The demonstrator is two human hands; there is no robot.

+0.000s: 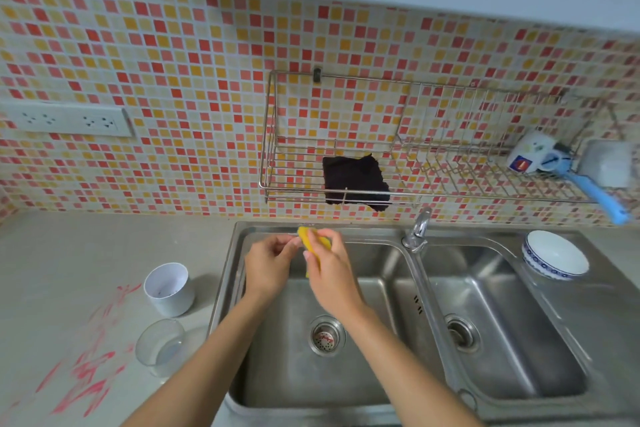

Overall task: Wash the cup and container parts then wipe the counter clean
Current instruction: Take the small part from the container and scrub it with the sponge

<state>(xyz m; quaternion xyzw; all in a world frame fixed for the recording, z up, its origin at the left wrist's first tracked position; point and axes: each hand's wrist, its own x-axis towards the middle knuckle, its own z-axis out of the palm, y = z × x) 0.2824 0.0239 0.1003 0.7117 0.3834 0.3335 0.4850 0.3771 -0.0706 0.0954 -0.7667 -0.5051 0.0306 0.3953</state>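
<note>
Both hands are over the back of the left sink basin [374, 388]. My right hand [329, 274] grips a yellow sponge [306, 237], and the fingertips of my left hand [268, 263] touch its left edge. On the grey counter [69, 253] left of the sink stand a white cylindrical container part [169, 289], tilted with its opening up, and a clear plastic cup [161, 345] just in front of it. Red smears [90, 367] streak the counter at the lower left.
A tap [417, 232] stands between the two basins. A blue-patterned white bowl [554, 255] rests on the right rim. The wall rack [346, 198] above holds a black cloth [355, 182], a mug [530, 152], a blue brush [595, 194] and a clear box [607, 163].
</note>
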